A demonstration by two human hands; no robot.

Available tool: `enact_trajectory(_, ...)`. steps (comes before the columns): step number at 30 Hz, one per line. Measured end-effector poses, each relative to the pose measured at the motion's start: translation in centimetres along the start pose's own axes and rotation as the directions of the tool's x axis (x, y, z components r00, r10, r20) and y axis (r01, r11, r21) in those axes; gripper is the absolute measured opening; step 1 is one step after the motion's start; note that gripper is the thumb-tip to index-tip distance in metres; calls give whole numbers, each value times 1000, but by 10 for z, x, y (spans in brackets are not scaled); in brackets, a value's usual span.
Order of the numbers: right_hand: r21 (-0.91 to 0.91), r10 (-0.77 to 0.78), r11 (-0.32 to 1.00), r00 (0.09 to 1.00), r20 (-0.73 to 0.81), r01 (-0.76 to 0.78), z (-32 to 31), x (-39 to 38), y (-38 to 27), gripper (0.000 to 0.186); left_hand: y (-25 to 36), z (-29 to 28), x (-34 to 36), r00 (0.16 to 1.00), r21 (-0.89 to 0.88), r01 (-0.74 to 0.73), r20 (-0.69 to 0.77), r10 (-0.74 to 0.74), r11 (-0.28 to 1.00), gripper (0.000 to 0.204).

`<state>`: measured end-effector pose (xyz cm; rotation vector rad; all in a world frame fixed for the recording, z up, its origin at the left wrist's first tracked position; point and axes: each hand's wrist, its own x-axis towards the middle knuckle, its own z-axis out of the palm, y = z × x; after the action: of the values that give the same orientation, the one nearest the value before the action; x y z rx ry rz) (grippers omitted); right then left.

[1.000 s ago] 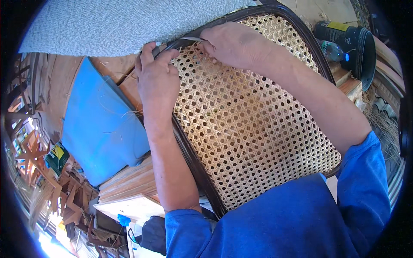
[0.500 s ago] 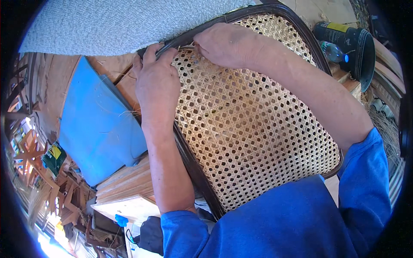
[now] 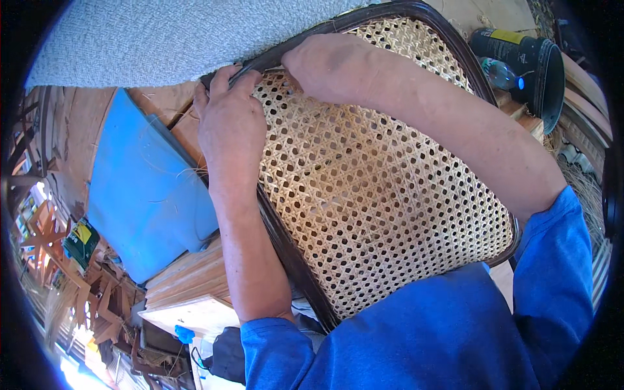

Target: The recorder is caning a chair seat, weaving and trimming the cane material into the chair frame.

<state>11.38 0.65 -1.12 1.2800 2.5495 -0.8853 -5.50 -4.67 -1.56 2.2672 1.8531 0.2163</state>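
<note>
A woven cane panel (image 3: 364, 188) in a dark wooden frame (image 3: 467, 58) with rounded corners lies tilted in front of me. My left hand (image 3: 233, 123) is at the frame's far left corner, its fingers bent over the dark rim. Just to the right, my right hand (image 3: 322, 70) is curled at the far edge of the cane, knuckles up. Its fingertips are hidden under the hand, so what they pinch, if anything, does not show. The right forearm crosses over the panel's upper right part.
Grey-blue textured cloth (image 3: 143, 45) borders the frame's far side. On the left lies a blue sheet (image 3: 149, 195) with loose cane strands, above stacked boards (image 3: 188, 276). At right are a black bucket (image 3: 552, 81) and a plastic bottle (image 3: 497, 73). Wooden pieces (image 3: 97, 292) pile up lower left.
Both hands appear slightly farther left in the view, along with the panel. The right hand has turned a little, its fingers now more hidden, and stays at the far edge.
</note>
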Motion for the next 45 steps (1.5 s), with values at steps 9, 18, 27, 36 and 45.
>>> enact_trajectory(9, -213, -122, 969, 992, 31, 126, -17, 2, -9, 13, 0, -3, -2, 998, -109, 55, 10, -54, 992, 25)
enact_trajectory(18, -161, -59, 984, 992, 114, 77, -36, 2, -4, 16, 9, -3, 1, 1000, -11, 3, 16, -3, 1000, 28)
enact_trajectory(27, 34, 33, 999, 999, 34, -34, -2, -2, 25, 29, -12, -3, 0, 984, -254, 125, -89, -151, 959, 30)
enact_trajectory(36, -82, 17, 997, 992, 124, -7, -12, 13, 6, 24, -50, 12, -13, 770, -893, 395, 193, -608, 216, 27)
enact_trajectory(45, -274, 88, 962, 968, 234, -21, -15, 19, 1, 17, -36, -2, -7, 737, -729, 564, 232, -634, 388, 51)
